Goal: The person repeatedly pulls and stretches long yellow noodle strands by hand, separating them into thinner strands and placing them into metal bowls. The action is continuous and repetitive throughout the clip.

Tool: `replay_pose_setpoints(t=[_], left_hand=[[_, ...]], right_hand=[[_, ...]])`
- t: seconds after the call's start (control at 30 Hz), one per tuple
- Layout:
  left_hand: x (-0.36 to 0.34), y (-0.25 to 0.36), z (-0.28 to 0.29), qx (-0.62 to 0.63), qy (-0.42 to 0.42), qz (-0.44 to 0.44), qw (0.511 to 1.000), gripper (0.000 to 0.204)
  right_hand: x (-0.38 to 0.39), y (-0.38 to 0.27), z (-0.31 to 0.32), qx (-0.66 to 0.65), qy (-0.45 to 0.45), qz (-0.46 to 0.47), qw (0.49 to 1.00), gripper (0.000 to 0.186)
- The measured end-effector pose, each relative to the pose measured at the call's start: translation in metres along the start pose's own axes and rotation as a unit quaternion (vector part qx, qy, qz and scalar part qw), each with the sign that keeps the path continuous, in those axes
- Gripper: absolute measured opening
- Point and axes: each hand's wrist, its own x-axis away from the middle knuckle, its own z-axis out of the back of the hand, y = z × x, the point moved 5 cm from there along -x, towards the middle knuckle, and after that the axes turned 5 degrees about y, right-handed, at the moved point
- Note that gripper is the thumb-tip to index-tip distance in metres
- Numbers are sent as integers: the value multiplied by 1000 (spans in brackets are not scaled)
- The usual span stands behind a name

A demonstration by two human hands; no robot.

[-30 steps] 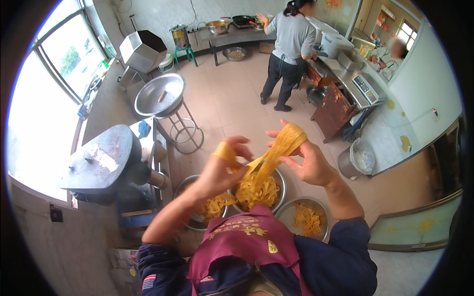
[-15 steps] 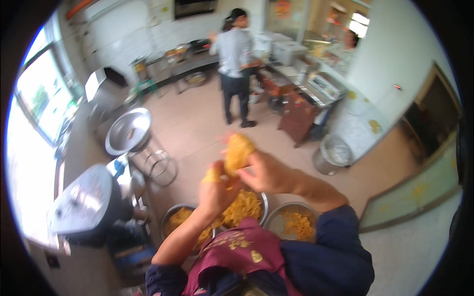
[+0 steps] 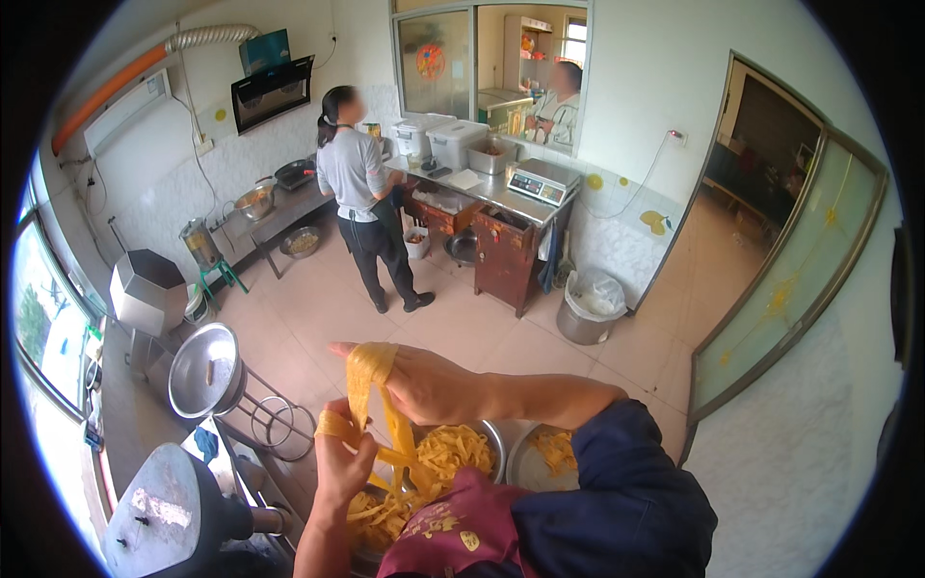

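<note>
My left hand (image 3: 342,460) grips wide yellow dough strips (image 3: 397,435), one band looped over its fingers. Just above it and to the right, my right hand (image 3: 416,385) has the strips draped over its extended fingers, held against the palm. Their lower lengths hang into a pile of yellow strips (image 3: 455,451) in a middle steel bowl (image 3: 492,444) below my hands. More strips lie lower left (image 3: 371,520), partly hidden by my arm and maroon apron (image 3: 453,530). A shallower steel pan (image 3: 525,472) with fewer strips sits at the right, partly behind my sleeve.
A co-worker (image 3: 358,173) stands at a counter holding a scale (image 3: 542,181); another person (image 3: 564,106) is behind a window. A bin (image 3: 590,313), sliding door (image 3: 780,279), basin on a stand (image 3: 204,371) and metal machine (image 3: 159,511) surround me.
The view has swung up and right, placing the co-worker left of centre. My right hand has crossed leftward above my left hand, the strips still hanging from both.
</note>
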Motion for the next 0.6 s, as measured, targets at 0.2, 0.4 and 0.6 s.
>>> replay_pose_setpoints(t=[0.2,0.4,0.6], left_hand=[[4,5,11,343,-173,157,910,28],[-12,32,57,411,-116,12,904,37],[56,-6,229,354,317,10,880,61]], right_hand=[[18,42,4,-4,47,-64,997,46],[68,130,-4,-259,-110,-329,901,19],[218,289,84,-198,11,-533,823,20]])
